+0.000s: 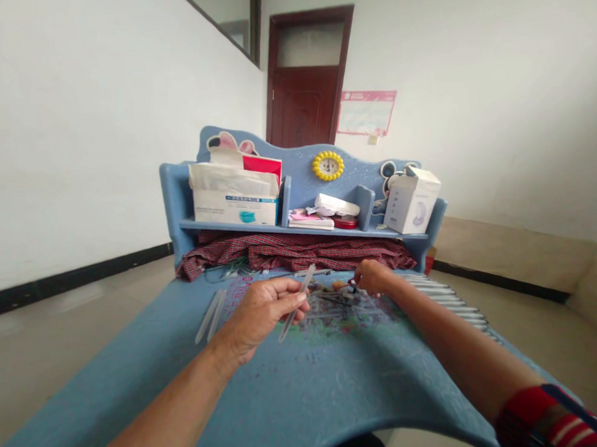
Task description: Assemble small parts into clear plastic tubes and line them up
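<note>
My left hand (pixel 260 312) is closed on a thin clear plastic tube (pixel 297 302), held slanted above the blue desk (pixel 307 396). Farther out, my right hand (pixel 371 276) is pinched on small dark parts (pixel 339 295) lying on the desk; what its fingers hold is too small to name. Two more clear tubes (pixel 210 315) lie flat on the desk to the left of my left hand.
A row of several clear tubes (pixel 453 302) lines the desk's right edge. A red checked cloth (pixel 300 250) lies under the desk shelf (pixel 279 228), which holds a white box (pixel 235 203), books, and a white carton (pixel 411 201). A brown door (pixel 305 103) stands behind.
</note>
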Demonstrator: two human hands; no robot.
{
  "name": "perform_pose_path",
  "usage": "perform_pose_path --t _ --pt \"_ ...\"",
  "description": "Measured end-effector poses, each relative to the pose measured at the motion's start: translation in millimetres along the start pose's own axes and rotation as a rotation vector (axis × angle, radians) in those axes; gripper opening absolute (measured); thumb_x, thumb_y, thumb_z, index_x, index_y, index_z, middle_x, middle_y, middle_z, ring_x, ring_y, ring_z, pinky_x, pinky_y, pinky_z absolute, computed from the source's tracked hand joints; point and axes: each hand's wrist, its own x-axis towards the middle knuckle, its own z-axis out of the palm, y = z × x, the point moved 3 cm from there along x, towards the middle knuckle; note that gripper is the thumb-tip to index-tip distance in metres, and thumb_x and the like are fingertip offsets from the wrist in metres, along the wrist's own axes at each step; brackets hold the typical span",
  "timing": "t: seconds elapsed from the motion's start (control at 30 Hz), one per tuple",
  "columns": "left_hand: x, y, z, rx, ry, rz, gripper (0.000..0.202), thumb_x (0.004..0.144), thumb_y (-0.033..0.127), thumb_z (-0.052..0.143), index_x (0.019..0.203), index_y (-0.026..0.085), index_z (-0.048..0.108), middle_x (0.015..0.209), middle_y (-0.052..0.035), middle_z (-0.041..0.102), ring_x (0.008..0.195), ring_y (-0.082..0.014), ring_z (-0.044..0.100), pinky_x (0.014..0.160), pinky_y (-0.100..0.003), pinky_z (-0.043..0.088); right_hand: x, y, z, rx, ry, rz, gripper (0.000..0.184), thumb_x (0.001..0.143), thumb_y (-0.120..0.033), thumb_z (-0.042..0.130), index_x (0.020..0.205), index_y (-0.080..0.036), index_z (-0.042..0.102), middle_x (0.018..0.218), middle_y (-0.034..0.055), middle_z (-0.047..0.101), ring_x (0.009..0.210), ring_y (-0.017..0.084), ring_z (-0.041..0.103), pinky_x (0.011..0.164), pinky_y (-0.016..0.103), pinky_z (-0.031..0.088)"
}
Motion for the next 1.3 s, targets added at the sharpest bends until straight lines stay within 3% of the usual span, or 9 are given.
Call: perform_pose_path --t 0.3,0.53,0.7,0.87,0.97,1.07,1.13,1.23,1.3 --pt "2.2 -3.2 2.8 0.051 -0.015 -0.036 0.02 0.07 0.028 0.059 0.079 0.011 0.064 0.067 -0.0031 0.064 0.058 -0.0119 0.056 0.06 -0.025 0.043 -0.4 -5.5 0.0 -0.059 -0.011 -0.053 0.023 0.069 -0.016 0.058 0.087 -0.023 0.071 0.062 0.004 0.068 0.054 0.015 0.064 0.056 0.021 0.048" --pt "2.2 -5.3 4.3 0.08 -0.023 -0.06 0.019 0.068 0.027 0.059 0.077 0.012 0.064 0.066 -0.0026 0.064 0.057 -0.0115 0.056 0.058 -0.024 0.042 -0.5 -4.4 -5.4 -0.13 0.018 -0.041 0.019 0.067 -0.018 0.061 0.083 -0.018 0.071 0.067 0.0088 0.069 0.066 0.019 0.066 0.063 0.026 0.049" --pt "3.7 -10.0 4.7 0.118 -0.042 -0.046 0.017 0.069 0.028 0.058 0.074 0.012 0.063 0.065 -0.0024 0.064 0.056 -0.0114 0.055 0.056 -0.024 0.042 -0.8 -8.0 1.6 -0.109 -0.028 -0.073 0.022 0.062 -0.012 0.062 0.08 -0.021 0.071 0.06 0.0036 0.068 0.062 0.016 0.066 0.061 0.022 0.048" --pt "3.9 -13.9 5.7 0.124 -0.076 -0.03 0.017 0.07 0.028 0.057 0.075 0.013 0.063 0.066 -0.0024 0.063 0.056 -0.011 0.055 0.056 -0.023 0.042 -3.0 -15.3 5.7 -0.015 0.023 -0.108 0.019 0.06 -0.006 0.061 0.074 -0.015 0.07 0.065 0.007 0.069 0.066 0.018 0.066 0.062 0.022 0.048" --pt "3.5 -14.9 5.7 0.12 -0.084 -0.034 0.016 0.071 0.027 0.056 0.076 0.013 0.062 0.067 -0.0024 0.063 0.057 -0.0112 0.055 0.056 -0.023 0.043 -9.5 -17.6 1.4 0.106 0.042 -0.153 0.014 0.066 -0.012 0.058 0.074 -0.013 0.069 0.061 0.0072 0.067 0.055 0.015 0.063 0.053 0.02 0.047" --pt "2.9 -14.8 6.0 0.132 -0.08 -0.04 0.016 0.071 0.027 0.056 0.075 0.013 0.062 0.067 -0.0025 0.064 0.057 -0.0114 0.056 0.057 -0.023 0.043 -22.4 -19.7 -4.9 0.259 0.051 -0.233 0.022 0.077 -0.021 0.05 0.09 -0.014 0.066 0.064 0.0044 0.067 0.047 0.011 0.059 0.044 0.018 0.044" --pt "2.3 -14.1 6.7 0.151 -0.077 -0.045 0.016 0.07 0.027 0.057 0.072 0.013 0.063 0.065 -0.0027 0.063 0.056 -0.0115 0.055 0.056 -0.023 0.042 -34.4 -22.9 -7.9 0.506 0.051 -0.341 0.025 0.078 -0.028 0.051 0.094 -0.012 0.063 0.067 0.0036 0.067 0.046 0.01 0.058 0.042 0.017 0.044" --pt "1.2 -12.9 8.5 0.174 -0.087 -0.057 0.015 0.067 0.026 0.058 0.069 0.012 0.063 0.062 -0.0026 0.063 0.055 -0.0115 0.055 0.053 -0.022 0.041 -54.0 -29.3 -9.2 1.047 -0.017 -0.52 0.027 0.069 -0.034 0.064 0.083 -0.011 0.063 0.063 0.0022 0.065 0.043 0.009 0.055 0.041 0.019 0.044" --pt "0.7 -12.5 9.8 0.183 -0.106 -0.06 0.016 0.067 0.027 0.058 0.07 0.012 0.064 0.063 -0.0028 0.063 0.055 -0.0115 0.055 0.053 -0.022 0.041 -65.0 -33.6 -8.4 1.252 -0.079 -0.577 0.026 0.064 -0.033 0.07 0.077 -0.011 0.063 0.061 0.0014 0.064 0.042 0.009 0.055 0.041 0.02 0.044"
